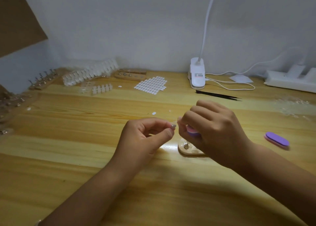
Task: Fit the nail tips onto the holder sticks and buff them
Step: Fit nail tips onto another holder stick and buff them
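My left hand pinches a small metal holder stick between thumb and forefinger above the table. My right hand curls round a pink-and-purple buffer block and its fingertips pinch a clear nail tip right beside the stick's head. Under my right hand lies a wooden holder base with one metal stick standing in it. A second purple buffer block lies on the table to the right.
At the back: racks of clear nail tips, a wooden base with sticks, a sheet of white adhesive tabs, black tweezers, a white clip lamp with its cable, a power strip. More stick holders line the left edge.
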A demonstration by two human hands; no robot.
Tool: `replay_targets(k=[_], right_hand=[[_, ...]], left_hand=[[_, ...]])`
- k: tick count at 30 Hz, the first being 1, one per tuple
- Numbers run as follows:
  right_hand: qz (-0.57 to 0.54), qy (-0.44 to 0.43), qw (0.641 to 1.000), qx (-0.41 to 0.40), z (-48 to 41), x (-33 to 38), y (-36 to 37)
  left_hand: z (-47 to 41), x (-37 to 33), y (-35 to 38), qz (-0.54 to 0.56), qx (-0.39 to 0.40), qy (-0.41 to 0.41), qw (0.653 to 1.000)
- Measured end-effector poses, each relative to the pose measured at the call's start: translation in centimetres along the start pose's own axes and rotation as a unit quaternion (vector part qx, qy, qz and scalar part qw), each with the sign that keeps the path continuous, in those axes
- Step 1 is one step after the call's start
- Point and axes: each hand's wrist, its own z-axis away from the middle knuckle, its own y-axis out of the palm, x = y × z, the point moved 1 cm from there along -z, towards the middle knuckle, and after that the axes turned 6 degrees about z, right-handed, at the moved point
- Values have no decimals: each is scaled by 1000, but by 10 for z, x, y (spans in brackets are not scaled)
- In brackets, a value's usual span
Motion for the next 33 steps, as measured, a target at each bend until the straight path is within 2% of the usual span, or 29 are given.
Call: replay_targets(k=[6,14,21,28,33], right_hand=[[-36,-12,999,21,15,0,-2],[-100,-2,995,-23,21,-4,-10],[-117,-21,993,-12,32,-9,-20],[-155,84,984,-11,44,-6,-54],[-243,226,943,-2,57,-3,-81]], left_hand=[[2,1,4,29,9,-26,999],[5,-3,6,99,84,-82,988],[5,-5,12,128,148,-126,973],[6,-15,32,142,219,-131,956],[8,-24,55,167,256,-144,941]])
